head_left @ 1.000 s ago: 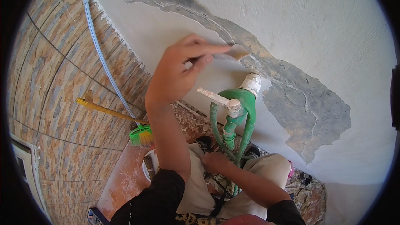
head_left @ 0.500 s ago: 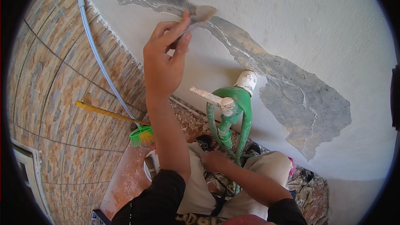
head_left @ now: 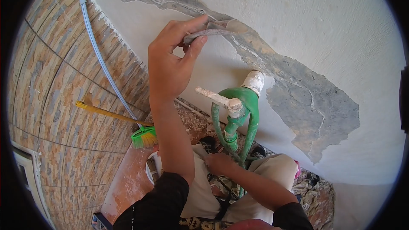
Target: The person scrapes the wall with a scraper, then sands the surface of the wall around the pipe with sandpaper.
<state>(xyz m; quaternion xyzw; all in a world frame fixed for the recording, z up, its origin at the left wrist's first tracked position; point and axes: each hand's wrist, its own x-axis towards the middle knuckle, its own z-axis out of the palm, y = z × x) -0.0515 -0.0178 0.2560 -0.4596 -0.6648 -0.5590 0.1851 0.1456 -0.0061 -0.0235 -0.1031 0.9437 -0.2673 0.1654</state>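
My left hand [head_left: 172, 57] is raised against the white wall. Its thumb and fingers pinch the grey, plaster-smeared handle of a putty knife [head_left: 215, 31]. The thin, slightly blurred blade lies over the upper part of a bare grey patch [head_left: 315, 102], where a pale line runs along the wall. Down by my knees, my right hand [head_left: 219, 164] is closed beside a green pipe [head_left: 249, 138]; what its fingers hold, if anything, is hidden. Between the hands, the green pipe fitting with a white-smeared handle [head_left: 217, 97] juts from the wall.
On the left, a stone-patterned tiled wall [head_left: 64, 76] has a grey-blue pole [head_left: 102, 53] and a green broom [head_left: 144, 137] with a yellow handle against it. A white bucket [head_left: 149, 174] holding a brush stands beside my left arm. Debris [head_left: 317, 198] covers the floor at right.
My left hand has shifted slightly right and down, and the putty knife's blade has moved right along the grey patch. My right hand has stayed in place.
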